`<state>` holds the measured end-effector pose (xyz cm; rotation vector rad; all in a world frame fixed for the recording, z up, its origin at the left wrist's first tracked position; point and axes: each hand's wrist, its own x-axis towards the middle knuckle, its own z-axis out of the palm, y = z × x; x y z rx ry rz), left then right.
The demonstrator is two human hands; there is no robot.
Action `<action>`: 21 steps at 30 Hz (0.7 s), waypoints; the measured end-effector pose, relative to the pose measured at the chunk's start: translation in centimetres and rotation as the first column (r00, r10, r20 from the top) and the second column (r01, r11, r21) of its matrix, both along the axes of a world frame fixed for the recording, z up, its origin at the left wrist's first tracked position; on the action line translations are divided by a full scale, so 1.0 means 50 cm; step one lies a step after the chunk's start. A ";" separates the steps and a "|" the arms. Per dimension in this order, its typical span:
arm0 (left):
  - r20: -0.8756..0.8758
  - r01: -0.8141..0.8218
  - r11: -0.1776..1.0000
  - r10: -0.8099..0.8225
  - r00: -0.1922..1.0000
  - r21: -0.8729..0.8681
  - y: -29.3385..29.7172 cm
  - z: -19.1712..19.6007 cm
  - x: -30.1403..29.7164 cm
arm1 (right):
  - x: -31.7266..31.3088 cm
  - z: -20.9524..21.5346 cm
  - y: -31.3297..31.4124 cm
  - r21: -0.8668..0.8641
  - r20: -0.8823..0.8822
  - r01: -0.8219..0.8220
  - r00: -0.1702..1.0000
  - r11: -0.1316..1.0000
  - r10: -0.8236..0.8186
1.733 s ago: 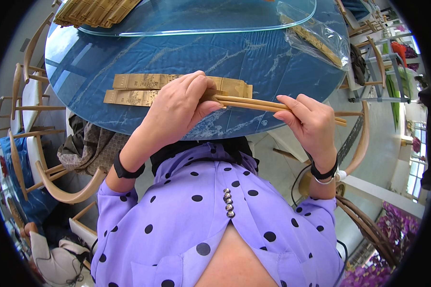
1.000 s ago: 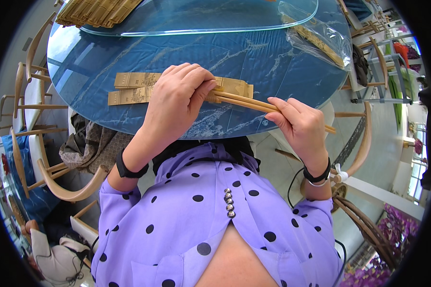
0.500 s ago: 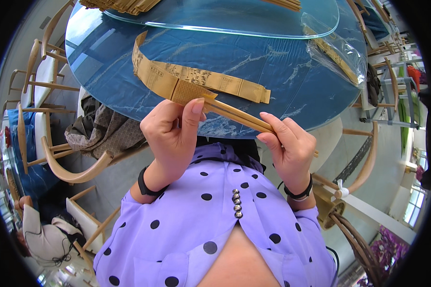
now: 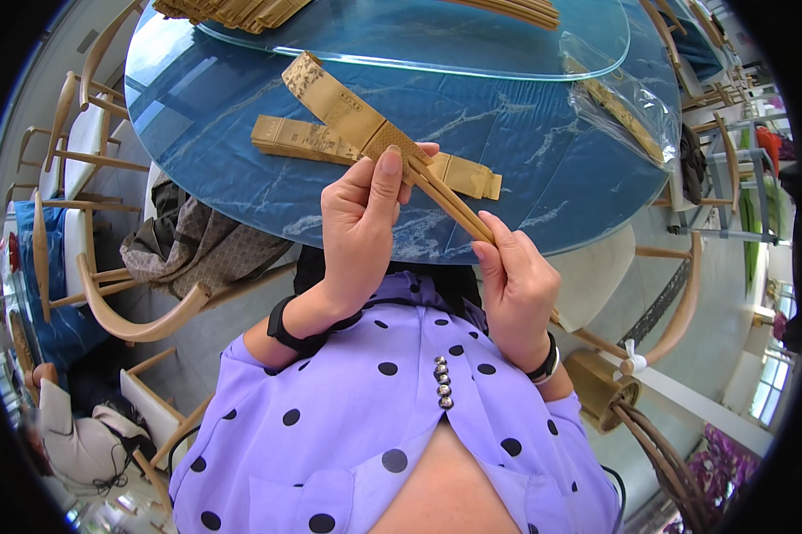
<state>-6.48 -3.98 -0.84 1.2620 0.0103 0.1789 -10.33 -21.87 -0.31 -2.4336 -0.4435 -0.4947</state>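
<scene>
My left hand [image 4: 362, 218] pinches a long tan paper chopstick sleeve [image 4: 352, 114] between thumb and fingers, near the end with a woven pattern. A pair of pale wooden chopsticks [image 4: 455, 210] sticks out of that end, slanting down to the right. Their other part is gripped between the thumb and fingers of my right hand [image 4: 516, 280]. How far they reach inside the sleeve is hidden. Under the held sleeve, a flat pile of similar printed sleeves [image 4: 285, 135] lies on the blue marbled table [image 4: 214, 182], partly covered by my left hand.
A raised glass turntable [image 4: 419, 55] bears a stack of tan sleeves [image 4: 241, 12] and a bundle of chopsticks [image 4: 518, 11]. At the right lies a clear plastic bag [image 4: 628, 111] with tan sleeves inside. A patterned grey-brown cloth item [image 4: 201, 245] rests on a wooden chair [image 4: 147, 331] at my left.
My left hand has moved right and slightly up, and the right hand has come left and a little nearer. The sleeve's far end has swung right, and the chopsticks slant more steeply.
</scene>
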 end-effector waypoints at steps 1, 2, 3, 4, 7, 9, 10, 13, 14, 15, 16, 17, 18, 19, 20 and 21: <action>-0.013 0.014 0.998 -0.014 1.000 -0.053 0.001 0.004 0.001 | -0.001 0.001 -0.002 -0.002 -0.010 0.006 1.000 1.000 -0.006; -0.025 0.026 0.994 -0.028 0.999 -0.107 0.003 0.010 0.002 | -0.002 0.002 -0.004 -0.003 -0.020 0.011 1.000 1.000 -0.011; -0.036 0.036 0.986 -0.042 0.998 -0.160 0.005 0.014 0.003 | -0.004 0.001 -0.005 0.007 -0.021 0.003 1.000 1.000 -0.003; 0.007 0.044 0.995 -0.044 0.999 -0.088 0.006 0.014 0.003 | -0.005 -0.001 -0.006 0.017 -0.020 -0.004 1.000 1.000 0.004; 0.162 0.005 0.986 -0.032 0.986 0.164 0.009 0.022 -0.003 | -0.011 0.002 -0.009 0.055 -0.006 -0.029 1.000 0.998 0.029; 0.305 -0.105 0.927 -0.011 0.952 0.360 0.013 0.053 -0.016 | -0.012 0.001 -0.011 0.103 0.040 -0.066 0.997 0.993 0.062; 0.363 -0.135 0.921 -0.008 0.932 0.366 0.014 0.059 -0.018 | -0.014 -0.002 -0.011 0.135 0.078 -0.093 0.994 0.986 0.082; 0.375 -0.122 0.980 0.056 0.925 0.155 -0.007 0.053 -0.007 | -0.010 0.001 -0.002 0.133 0.080 -0.065 0.995 0.989 0.055; 0.257 -0.033 0.995 0.007 0.966 0.096 -0.004 0.045 0.002 | -0.005 0.003 0.003 0.117 0.063 -0.037 0.998 0.992 0.030; 0.139 0.049 0.998 -0.052 0.989 0.027 0.003 0.038 0.009 | -0.001 0.004 0.008 0.055 0.041 0.007 0.999 0.998 -0.009; 0.022 0.121 0.991 -0.120 0.993 -0.053 0.007 0.029 0.015 | 0.001 0.003 0.011 0.028 0.028 0.023 0.999 0.999 -0.024; 0.016 0.126 0.992 -0.126 0.992 -0.026 0.003 0.019 0.017 | 0.003 0.002 0.013 0.002 0.016 0.039 0.999 0.999 -0.039; 0.012 0.133 0.991 -0.133 0.991 0.001 -0.001 0.009 0.020 | 0.004 0.000 0.015 -0.026 0.004 0.054 0.999 0.998 -0.054; -0.014 0.138 0.990 -0.138 0.990 0.007 -0.004 0.004 0.021 | 0.006 -0.001 0.017 -0.034 0.003 0.068 0.998 0.997 -0.068; -0.039 0.142 0.990 -0.142 0.989 0.012 -0.006 -0.002 0.022 | 0.007 -0.004 0.017 -0.021 -0.010 0.066 0.998 0.998 -0.066; -0.030 0.132 0.991 -0.132 0.991 -0.003 -0.008 -0.011 0.021 | 0.008 -0.007 0.016 -0.008 -0.023 0.063 0.998 0.998 -0.063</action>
